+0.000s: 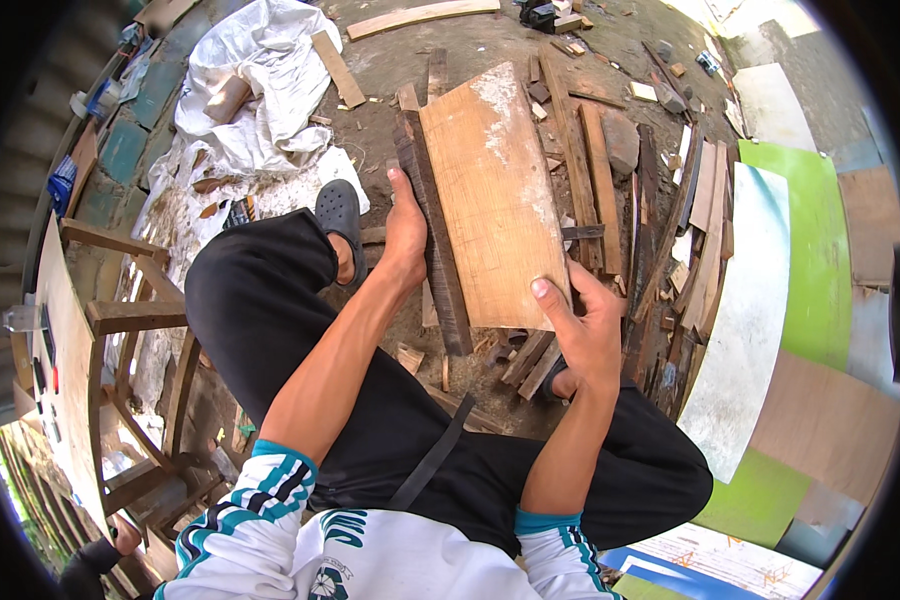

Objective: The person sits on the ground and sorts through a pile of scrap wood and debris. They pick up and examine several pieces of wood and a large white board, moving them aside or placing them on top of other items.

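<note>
In front of my knees, my right hand (585,325) grips the lower right corner of a light brown plywood board (490,210), thumb on its face and fingers at its edge. The board is tilted and has whitish stains along its upper right part. Along its left side runs a dark, rough wooden batten (438,245), held in my left hand (406,222) with the thumb along its outer side. The fingers of that hand are mostly hidden behind the batten. Batten and board lie side by side, close together; whether they are joined I cannot tell.
Wood strips (595,170) and scraps are heaped at the right. Sheets, one white (740,320) and one green (805,240), line the far right. A white sack (255,70) lies at the upper left. A wooden-legged table (135,318) stands left; another person's hand (127,535) shows below it.
</note>
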The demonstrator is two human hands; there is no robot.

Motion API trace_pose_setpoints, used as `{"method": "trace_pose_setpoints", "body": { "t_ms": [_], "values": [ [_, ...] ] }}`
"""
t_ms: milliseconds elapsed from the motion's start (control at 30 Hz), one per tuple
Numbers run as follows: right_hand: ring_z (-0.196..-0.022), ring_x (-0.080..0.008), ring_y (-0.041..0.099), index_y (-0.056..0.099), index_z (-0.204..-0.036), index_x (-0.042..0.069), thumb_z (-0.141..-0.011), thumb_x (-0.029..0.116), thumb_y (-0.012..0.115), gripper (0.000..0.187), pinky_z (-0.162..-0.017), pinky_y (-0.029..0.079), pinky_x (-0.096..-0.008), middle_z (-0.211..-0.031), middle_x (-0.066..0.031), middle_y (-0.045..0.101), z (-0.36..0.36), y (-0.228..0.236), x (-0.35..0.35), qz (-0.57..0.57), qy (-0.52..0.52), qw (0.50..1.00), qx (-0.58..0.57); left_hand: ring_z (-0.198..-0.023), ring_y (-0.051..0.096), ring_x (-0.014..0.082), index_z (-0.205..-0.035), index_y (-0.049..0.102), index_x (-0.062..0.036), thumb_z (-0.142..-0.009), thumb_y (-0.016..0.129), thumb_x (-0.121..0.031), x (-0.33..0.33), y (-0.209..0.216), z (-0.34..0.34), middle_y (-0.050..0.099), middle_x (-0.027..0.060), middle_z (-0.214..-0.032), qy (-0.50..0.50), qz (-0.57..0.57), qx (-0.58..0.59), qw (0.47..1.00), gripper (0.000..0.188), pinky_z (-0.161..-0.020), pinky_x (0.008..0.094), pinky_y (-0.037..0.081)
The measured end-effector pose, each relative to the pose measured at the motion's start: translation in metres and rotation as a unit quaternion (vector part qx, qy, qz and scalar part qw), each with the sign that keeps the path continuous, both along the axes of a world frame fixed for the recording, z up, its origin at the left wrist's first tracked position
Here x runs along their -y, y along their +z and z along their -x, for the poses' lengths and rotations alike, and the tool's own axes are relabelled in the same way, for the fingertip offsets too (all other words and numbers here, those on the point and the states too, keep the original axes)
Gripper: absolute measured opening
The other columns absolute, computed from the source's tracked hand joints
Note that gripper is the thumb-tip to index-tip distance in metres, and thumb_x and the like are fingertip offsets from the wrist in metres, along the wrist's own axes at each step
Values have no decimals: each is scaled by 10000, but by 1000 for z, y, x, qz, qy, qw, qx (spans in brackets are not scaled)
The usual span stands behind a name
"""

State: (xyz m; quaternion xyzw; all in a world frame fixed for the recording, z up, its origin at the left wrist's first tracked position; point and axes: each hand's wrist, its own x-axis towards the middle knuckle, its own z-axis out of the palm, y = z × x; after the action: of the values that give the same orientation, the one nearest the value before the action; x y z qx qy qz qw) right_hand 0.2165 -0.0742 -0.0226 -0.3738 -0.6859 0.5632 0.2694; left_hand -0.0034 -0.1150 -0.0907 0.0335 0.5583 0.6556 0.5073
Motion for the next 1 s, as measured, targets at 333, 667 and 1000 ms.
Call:
{"method": "trace_pose_setpoints", "body": {
  "t_ms": [333, 667, 1000],
  "values": [
    [-783, -269, 630, 687, -1049, -37, -877, 140, 736, 252, -748, 486, -343, -872, -154, 678, 3, -2, 3, -128, 44, 991, 6, -1276, 546, 296, -1458, 375, -3, -998, 101, -677, -4, 1, -1, 527, 218, -1367, -17, -1, 37, 999, 860, -1121, 445, 411],
    [-873, -282, 664, 622, -1227, -18, -907, 130, 689, 359, -825, 518, -371, -966, -148, 696, 10, -23, 3, -240, -129, 952, 142, -704, 418, 163, -901, 566, 32, -1065, 373, -484, 5, -13, 13, 491, 76, -717, 156, 8, -486, 860, 575, -647, 337, 390],
    [-1032, -272, 678, 518, -1362, -15, -929, 102, 620, 460, -892, 533, -356, -1117, -211, 685, 62, -49, 36, -32, 15, 998, -49, -629, 518, 210, -989, 631, -4, -1026, 521, -420, 5, -8, -13, 558, 145, -679, 91, 10, -484, 870, 432, -626, 371, 456]
  ]
}}
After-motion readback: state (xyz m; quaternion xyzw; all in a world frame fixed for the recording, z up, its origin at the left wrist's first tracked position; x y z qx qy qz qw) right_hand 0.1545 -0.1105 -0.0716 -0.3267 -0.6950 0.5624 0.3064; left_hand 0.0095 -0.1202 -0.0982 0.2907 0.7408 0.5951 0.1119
